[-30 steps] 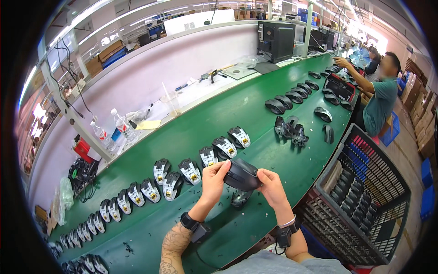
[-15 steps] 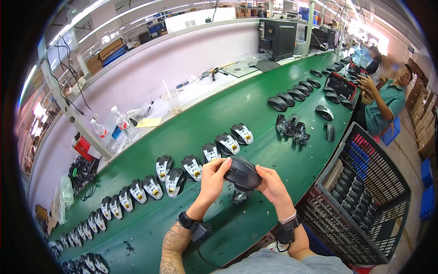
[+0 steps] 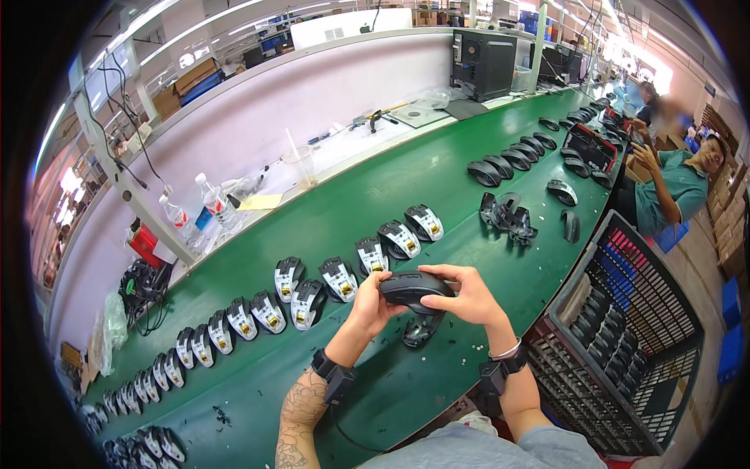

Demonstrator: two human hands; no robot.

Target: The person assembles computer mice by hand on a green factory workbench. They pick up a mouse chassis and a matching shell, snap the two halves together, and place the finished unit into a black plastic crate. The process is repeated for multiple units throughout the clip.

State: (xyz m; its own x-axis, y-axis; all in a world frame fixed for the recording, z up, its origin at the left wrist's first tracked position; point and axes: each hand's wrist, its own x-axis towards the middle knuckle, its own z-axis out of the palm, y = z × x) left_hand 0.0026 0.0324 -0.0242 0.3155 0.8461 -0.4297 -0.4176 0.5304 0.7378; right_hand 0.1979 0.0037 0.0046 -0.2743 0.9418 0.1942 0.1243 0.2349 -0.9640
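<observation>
The left hand [image 3: 373, 308] and right hand [image 3: 475, 298] grip a black computer mouse [image 3: 410, 289] between their fingers [image 3: 443, 270], above the green counter [image 3: 273, 402], near a row of black-and-white mice [image 3: 268, 311].

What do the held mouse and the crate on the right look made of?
Held mouse: probably matte black plastic, given its soft, smooth sheen. Crate: likely dark moulded plastic, dull-surfaced, judging by its thick rim and regular slotted walls.

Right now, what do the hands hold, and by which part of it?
A black computer mouse: the left hand grips its left end, the right hand its right end.
</observation>
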